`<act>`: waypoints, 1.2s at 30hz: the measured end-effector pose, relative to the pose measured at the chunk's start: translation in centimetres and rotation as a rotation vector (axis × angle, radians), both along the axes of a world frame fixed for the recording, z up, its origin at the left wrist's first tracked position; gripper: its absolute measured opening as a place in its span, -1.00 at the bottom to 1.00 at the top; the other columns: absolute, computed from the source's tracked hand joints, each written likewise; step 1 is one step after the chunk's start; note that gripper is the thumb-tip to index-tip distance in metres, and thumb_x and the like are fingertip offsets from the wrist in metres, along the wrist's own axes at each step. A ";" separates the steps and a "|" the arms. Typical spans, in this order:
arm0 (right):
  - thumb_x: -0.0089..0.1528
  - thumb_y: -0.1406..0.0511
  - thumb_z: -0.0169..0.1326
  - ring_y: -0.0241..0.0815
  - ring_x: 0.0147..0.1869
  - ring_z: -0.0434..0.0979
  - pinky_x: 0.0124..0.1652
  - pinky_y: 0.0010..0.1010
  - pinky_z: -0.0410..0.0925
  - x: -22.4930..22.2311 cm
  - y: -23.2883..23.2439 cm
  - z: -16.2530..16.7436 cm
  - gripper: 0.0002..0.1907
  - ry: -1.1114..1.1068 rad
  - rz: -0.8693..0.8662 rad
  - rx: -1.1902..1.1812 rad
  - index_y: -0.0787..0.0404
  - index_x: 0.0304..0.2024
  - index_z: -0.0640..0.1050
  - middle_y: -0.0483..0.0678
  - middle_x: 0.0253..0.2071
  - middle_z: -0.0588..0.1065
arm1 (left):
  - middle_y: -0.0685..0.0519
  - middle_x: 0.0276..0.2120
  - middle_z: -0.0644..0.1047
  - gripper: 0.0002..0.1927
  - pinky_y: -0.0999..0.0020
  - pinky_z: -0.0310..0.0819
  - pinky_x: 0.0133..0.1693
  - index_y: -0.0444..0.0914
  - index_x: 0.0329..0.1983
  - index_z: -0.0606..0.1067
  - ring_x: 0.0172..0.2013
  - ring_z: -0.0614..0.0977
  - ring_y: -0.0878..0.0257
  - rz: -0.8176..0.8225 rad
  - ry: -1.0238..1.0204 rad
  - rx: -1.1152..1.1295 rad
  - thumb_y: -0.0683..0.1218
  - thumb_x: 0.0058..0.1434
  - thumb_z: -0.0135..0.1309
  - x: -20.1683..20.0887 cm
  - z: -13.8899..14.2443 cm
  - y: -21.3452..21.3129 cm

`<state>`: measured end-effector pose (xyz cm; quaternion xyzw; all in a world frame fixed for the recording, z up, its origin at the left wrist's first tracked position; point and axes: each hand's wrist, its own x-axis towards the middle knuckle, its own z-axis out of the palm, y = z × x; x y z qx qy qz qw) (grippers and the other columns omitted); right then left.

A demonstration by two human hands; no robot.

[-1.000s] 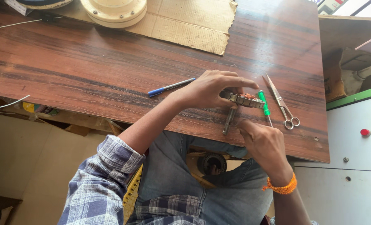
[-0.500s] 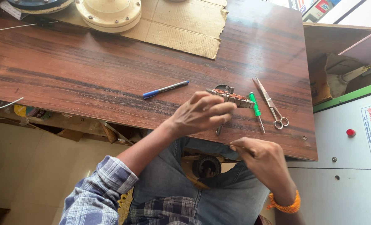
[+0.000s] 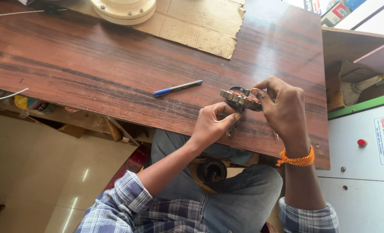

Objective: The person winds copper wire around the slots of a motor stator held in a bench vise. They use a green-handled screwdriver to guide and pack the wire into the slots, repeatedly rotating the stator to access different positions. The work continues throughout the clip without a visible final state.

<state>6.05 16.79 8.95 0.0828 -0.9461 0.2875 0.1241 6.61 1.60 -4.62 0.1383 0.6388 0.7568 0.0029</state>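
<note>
Gripping a small ring-shaped motor part (image 3: 240,98) with copper windings, both left hand (image 3: 211,125) and right hand (image 3: 282,108) closed on it, just above wooden table (image 3: 92,73) near edge; blue pen (image 3: 177,88) lying nearby.

Bright daylight is flooding the scene, coming in from about one o'clock. It is laying a pale, washed-out sheen across the wooden table (image 3: 114,73) toward two o'clock, where the grain is fading under glare. The tiled floor (image 3: 36,172) at eight o'clock is mirroring soft streaks of light. The left hand (image 3: 211,125) and right hand (image 3: 284,110) are casting only short, faint shadows onto the tabletop beneath them. Focus is holding crisp at the centre, while the corners are softening slightly. Straight edges are bowing a little toward the frame's borders, as a wide lens is bending them.
</note>
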 end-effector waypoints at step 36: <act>0.31 0.30 0.21 -0.39 -0.43 0.38 -0.42 -0.43 0.26 -2.6 9.5 -3.5 -0.84 -0.153 -0.224 -0.163 0.30 -0.18 0.66 -0.12 -0.46 0.49 | 0.09 -0.07 0.64 -0.19 0.26 0.61 0.01 -0.06 0.51 0.18 -0.08 0.63 0.18 -0.161 1.041 -0.662 -0.03 0.23 0.26 -7.6 4.0 -1.5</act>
